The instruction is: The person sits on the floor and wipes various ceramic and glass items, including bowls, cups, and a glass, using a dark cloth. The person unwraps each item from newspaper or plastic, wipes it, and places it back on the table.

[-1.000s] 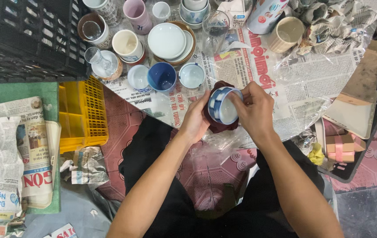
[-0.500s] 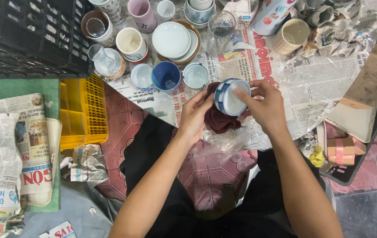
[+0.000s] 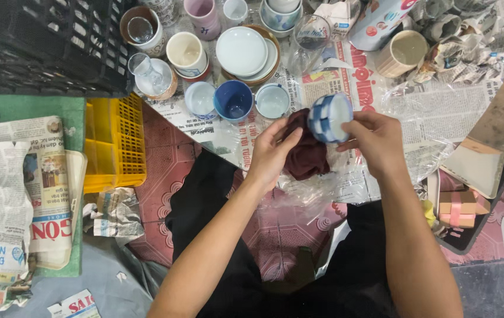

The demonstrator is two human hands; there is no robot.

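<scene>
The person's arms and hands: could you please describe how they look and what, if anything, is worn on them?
Both forearms are bare up to the frame's lower edge; no sleeves show. The left hand and right hand wear no gloves, and no watch, bracelet or ring is visible on the wrists or fingers. The fingernails look short and unpainted. Below the arms the person wears dark clothing.

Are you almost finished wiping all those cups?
Partly, it seems. A row of three small cups stands upright on the newspaper, perhaps already wiped. In hand: the right hand holds a blue-and-white checked cup while the left hand holds a dark red cloth against it. More cups, saucers and glasses wait farther back, so plenty may remain.
</scene>
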